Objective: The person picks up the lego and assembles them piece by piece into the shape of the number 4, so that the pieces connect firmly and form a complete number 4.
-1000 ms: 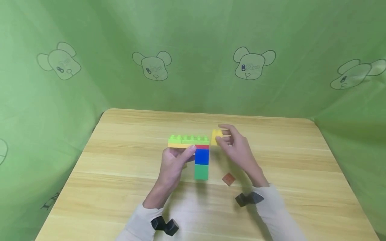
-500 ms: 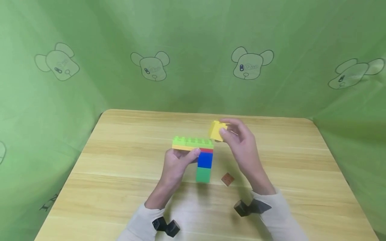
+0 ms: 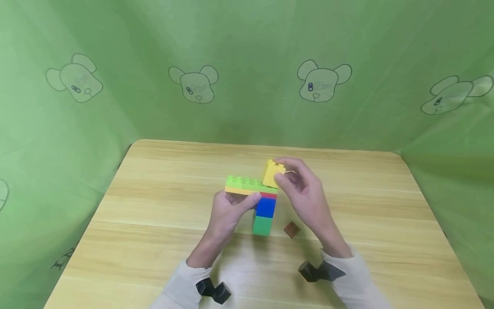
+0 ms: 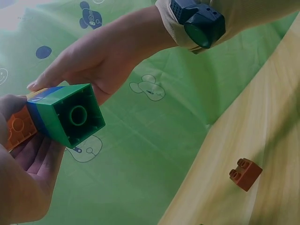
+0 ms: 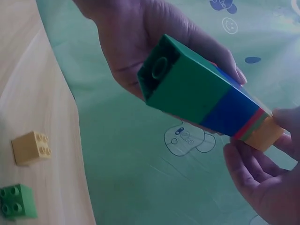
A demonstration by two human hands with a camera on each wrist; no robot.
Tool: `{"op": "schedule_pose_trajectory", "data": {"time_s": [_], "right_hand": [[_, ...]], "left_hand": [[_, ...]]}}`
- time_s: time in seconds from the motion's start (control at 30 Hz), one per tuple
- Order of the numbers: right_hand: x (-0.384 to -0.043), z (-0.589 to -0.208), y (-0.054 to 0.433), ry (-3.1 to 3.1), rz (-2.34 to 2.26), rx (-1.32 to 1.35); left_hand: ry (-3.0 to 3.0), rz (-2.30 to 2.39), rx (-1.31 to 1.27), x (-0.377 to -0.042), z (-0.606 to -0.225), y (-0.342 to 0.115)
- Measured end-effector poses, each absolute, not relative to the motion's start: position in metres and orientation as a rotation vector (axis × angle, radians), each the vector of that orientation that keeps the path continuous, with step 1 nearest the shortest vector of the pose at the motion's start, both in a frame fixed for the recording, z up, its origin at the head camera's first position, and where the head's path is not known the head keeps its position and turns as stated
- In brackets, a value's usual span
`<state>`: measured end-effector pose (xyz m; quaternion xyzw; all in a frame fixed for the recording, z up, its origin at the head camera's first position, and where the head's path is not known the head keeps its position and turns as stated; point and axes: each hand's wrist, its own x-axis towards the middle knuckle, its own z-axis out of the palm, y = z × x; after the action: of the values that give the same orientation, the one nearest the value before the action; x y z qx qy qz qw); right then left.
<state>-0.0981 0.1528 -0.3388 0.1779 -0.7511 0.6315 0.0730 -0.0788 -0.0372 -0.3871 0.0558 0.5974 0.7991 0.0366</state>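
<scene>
A joined toy-brick build is held off the table by my left hand (image 3: pixel 227 214), thumb along its near side. Its column has a green brick (image 3: pixel 262 225) at the bottom, then a blue brick (image 3: pixel 265 207) and a thin red layer (image 3: pixel 269 195). Lime-green bricks (image 3: pixel 247 183) over a yellow-orange strip (image 3: pixel 236 190) reach left from the top. My right hand (image 3: pixel 306 193) pinches a yellow brick (image 3: pixel 271 173) at the right end of the lime top, slightly tilted. The right wrist view shows the yellow brick (image 5: pixel 265 134) against the lime layer; whether its studs are engaged, I cannot tell.
A small brown brick (image 3: pixel 291 229) lies on the wooden table (image 3: pixel 366 206), right of the build. In the right wrist view, a tan brick (image 5: pixel 32 148) and a green brick (image 5: pixel 18 201) stand on the table. Green printed cloth (image 3: pixel 254 120) surrounds the table.
My right hand lifted the yellow brick from beside the build, then brought it left and down to the top's right end. My left hand shifted the build slightly right, tilting it a little.
</scene>
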Motion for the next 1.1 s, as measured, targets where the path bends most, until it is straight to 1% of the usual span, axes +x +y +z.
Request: {"op": "schedule_pose_trajectory", "data": {"time_s": [0.17, 0.33, 0.73, 1.1], "right_hand": [[-0.095, -0.336, 0.159, -2.438, 1.772, 0.734], [-0.094, -0.336, 0.161, -2.536, 1.669, 0.804], [-0.093, -0.333, 0.164, -2.529, 1.867, 0.761], [-0.089, -0.332, 0.164, -2.45, 1.907, 0.678]], "left_hand": [[1.808, 2.499, 0.194, -0.079, -0.386, -0.037], [1.819, 2.498, 0.22, -0.079, -0.386, -0.038], [1.865, 2.448, 0.241, -0.079, -0.385, -0.038], [1.832, 2.441, 0.24, -0.078, -0.385, -0.037]]}}
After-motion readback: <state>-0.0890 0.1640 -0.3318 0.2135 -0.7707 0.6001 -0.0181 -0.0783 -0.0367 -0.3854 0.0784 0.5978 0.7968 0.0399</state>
